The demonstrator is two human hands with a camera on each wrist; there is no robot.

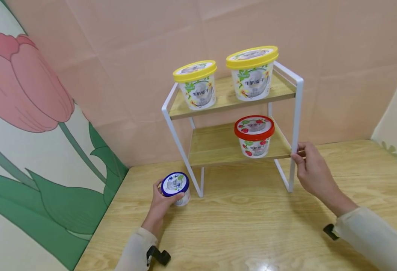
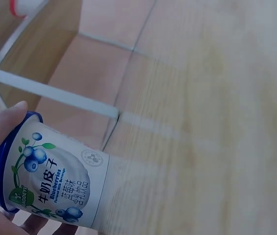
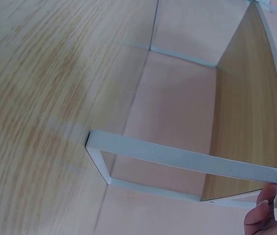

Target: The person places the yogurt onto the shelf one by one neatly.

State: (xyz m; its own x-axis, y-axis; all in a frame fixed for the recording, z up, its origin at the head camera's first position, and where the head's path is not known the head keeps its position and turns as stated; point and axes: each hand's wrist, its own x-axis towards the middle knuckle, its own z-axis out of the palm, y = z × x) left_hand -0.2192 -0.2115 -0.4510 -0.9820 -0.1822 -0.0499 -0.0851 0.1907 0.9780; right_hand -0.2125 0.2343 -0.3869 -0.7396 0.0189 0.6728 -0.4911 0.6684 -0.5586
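My left hand (image 1: 162, 201) holds a blue-lidded blueberry milk tub (image 2: 55, 171) by its lid and side, with the thumb over the near edge. This tub stands at the table, just left of the shelf's front left leg. My right hand (image 1: 315, 173) grips the right front post of a two-tier shelf (image 1: 218, 145), thumb in front, by the lower board. On the lower board sits a red-lidded tub (image 1: 255, 145), towards the right. Two yellow-lidded tubs, a left one (image 1: 200, 92) and a right one (image 1: 254, 82), stand on the top board.
The shelf has a white metal frame (image 1: 297, 113) and stands on a wood-grain table (image 1: 232, 226). Behind it hangs a pinkish cloth (image 1: 134, 75). On the left is a panel with a painted tulip (image 1: 39, 82).
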